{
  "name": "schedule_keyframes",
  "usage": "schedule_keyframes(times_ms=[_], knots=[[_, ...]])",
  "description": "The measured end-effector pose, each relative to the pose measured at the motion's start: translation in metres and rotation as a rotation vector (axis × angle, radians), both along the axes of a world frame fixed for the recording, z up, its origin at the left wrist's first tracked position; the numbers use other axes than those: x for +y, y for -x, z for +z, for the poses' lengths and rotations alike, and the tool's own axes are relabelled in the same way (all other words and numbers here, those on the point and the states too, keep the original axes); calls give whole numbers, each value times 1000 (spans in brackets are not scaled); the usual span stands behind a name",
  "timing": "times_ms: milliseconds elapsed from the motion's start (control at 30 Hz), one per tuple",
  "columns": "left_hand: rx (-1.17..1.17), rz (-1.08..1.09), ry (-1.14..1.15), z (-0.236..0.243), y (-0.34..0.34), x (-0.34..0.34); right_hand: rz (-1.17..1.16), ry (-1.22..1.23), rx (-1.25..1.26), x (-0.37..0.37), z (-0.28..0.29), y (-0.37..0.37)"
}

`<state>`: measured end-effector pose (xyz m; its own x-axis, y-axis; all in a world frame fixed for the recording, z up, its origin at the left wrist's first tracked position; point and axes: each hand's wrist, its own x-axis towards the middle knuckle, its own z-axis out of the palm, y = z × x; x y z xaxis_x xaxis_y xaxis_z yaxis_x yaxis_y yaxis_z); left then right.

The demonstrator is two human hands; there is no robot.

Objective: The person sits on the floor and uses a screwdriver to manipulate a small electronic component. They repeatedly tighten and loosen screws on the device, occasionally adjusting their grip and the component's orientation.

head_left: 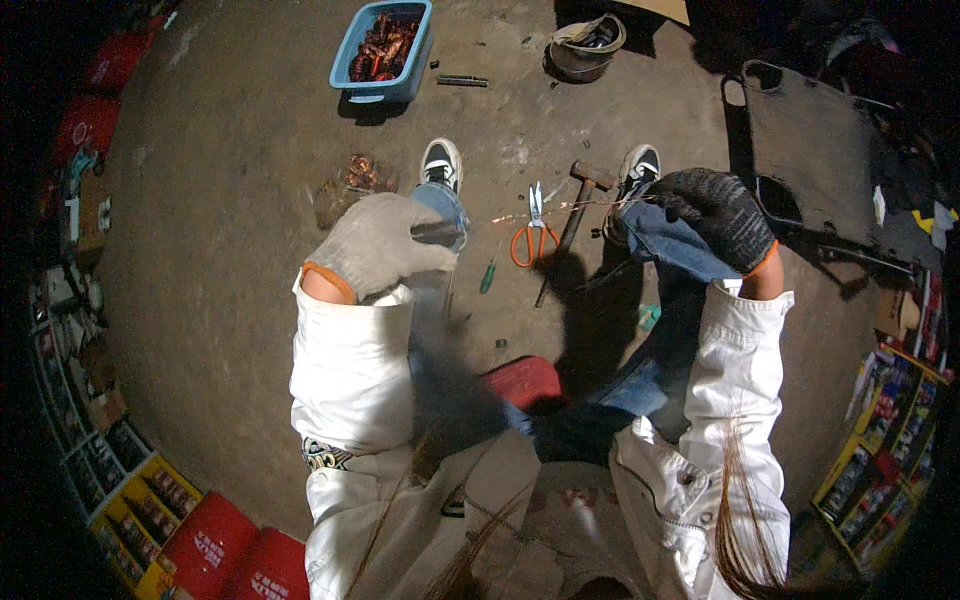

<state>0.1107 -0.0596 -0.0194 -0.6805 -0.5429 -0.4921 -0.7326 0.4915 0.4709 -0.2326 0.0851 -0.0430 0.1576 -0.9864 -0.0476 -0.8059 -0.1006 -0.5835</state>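
My left hand (380,245), in a light grey work glove, is closed over my left knee and pinches one end of a thin copper wire (560,208). The wire runs across to my right hand (718,215), in a dark knitted glove, which grips its other end above my right knee. Between my shoes on the floor lie orange-handled scissors (534,235), a hammer (580,200) and a green-handled screwdriver (488,275). I sit on a low red stool (522,382).
A blue plastic tub (385,45) of copper scrap stands ahead on the concrete floor, with a small copper pile (358,175) nearer. A round dark container (588,45) sits far ahead, a dark flat panel (815,160) to the right. Red crates (235,555) and boxes line the left.
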Motion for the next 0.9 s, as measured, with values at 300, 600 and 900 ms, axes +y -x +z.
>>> schedule_keyframes(times_ms=[300,600,900], knots=[[-100,53,89,4,0,-7,-234,141,11,16,-6,46],[-6,108,243,-13,-4,-13,-467,475,547,23,-9,74],[28,136,712,-14,33,1,-452,470,-641,-2,22,-5]])
